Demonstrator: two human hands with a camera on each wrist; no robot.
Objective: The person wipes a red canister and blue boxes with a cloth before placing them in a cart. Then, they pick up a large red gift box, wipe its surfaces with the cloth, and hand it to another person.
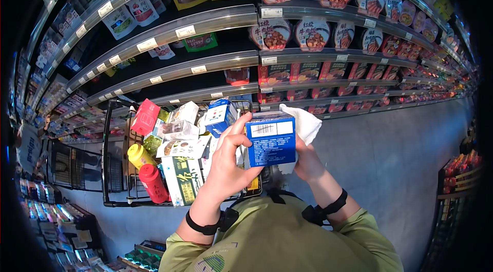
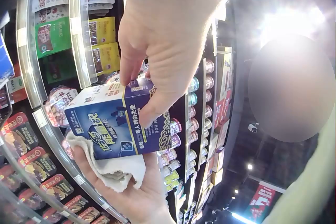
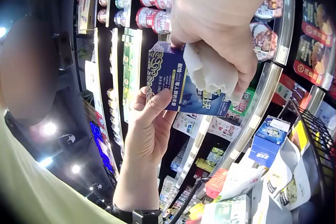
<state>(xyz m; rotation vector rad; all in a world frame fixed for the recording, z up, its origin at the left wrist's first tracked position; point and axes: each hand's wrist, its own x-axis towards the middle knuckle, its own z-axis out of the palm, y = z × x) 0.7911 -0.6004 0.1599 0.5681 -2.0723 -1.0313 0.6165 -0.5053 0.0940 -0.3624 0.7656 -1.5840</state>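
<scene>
Blue carton point(image 1: 272, 151), held between the two hands, barcode panel toward the wearer. The left hand point(image 1: 226, 161) pinched one end, thumb set against fingers; the right hand point(image 1: 309, 161) curled about a white cloth point(image 1: 307, 124), pressing it to the carton's opposite side. Straight edges and flat panels suggested stiff, fairly light card, probably smooth enough to slide and liable to dent if squeezed mid-panel; the edges and corners under the left hand appeared the surest hold. The cloth, soft and crumpled, covered part of the front panel and hampered a bare right-hand grip. Left of and below the left hand stood a loaded shopping cart point(image 1: 107, 154), including a red bottle point(image 1: 152, 182); beyond both hands ran shelves point(image 1: 226, 60).
</scene>
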